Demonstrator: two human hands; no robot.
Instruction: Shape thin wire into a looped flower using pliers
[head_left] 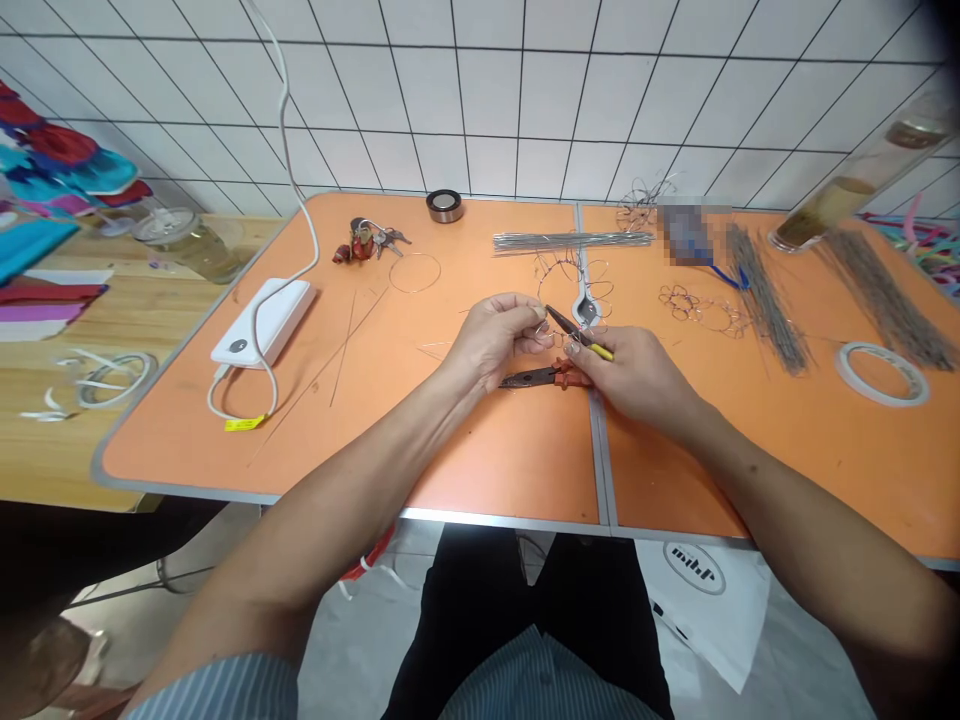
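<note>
My left hand point(499, 340) pinches a piece of thin wire between thumb and fingertips, just left of the table's seam. Closed around the yellow-marked handle of a pair of pliers is my right hand point(634, 372). The dark jaws of these pliers point(562, 322) reach up to the left fingertips, at the wire. How firmly the jaws bite is too small to tell. Thin wire loops point(555, 268) show just behind the hands. Below them a second pair of pliers point(531, 379), with orange-red handles, lies on the orange table point(480, 460), partly hidden by my right hand.
Straight wires point(574, 241) lie in a bundle at the back, with more wire bundles point(765, 300) to the right. A tape roll point(883, 374), a tilted jar point(832, 205), keys point(382, 238), a dark tape roll point(445, 206) and a white corded box point(264, 322) surround the work area.
</note>
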